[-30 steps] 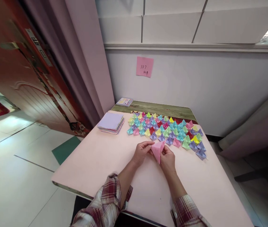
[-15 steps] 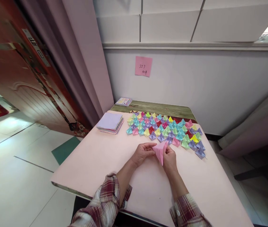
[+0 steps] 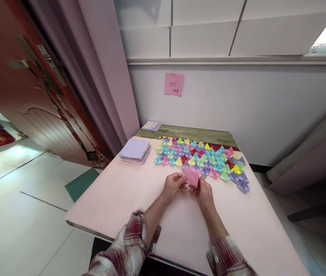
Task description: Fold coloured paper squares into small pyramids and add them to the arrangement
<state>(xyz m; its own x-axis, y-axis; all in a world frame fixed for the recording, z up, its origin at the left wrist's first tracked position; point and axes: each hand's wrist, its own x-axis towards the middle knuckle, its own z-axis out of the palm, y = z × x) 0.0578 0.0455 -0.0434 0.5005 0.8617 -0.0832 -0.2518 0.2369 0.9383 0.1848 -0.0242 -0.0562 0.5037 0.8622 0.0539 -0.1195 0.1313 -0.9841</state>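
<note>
Both hands hold one pink folded paper just above the pale pink table. My left hand pinches its left edge with fingers curled. My right hand grips its lower right side. Right behind the paper lies a field of several small folded paper shapes in blue, green, yellow, purple, pink and red, set in rows. Plaid sleeves cover both forearms.
A stack of square paper sheets lies at the table's far left. A small printed packet sits on a wooden table behind. A pink note hangs on the wall. A curtain and a red door stand at the left.
The pink paper has gone from a downward-pointing triangle to a smaller, squarer shape, and both hands have drawn closer together and slightly farther from me.
</note>
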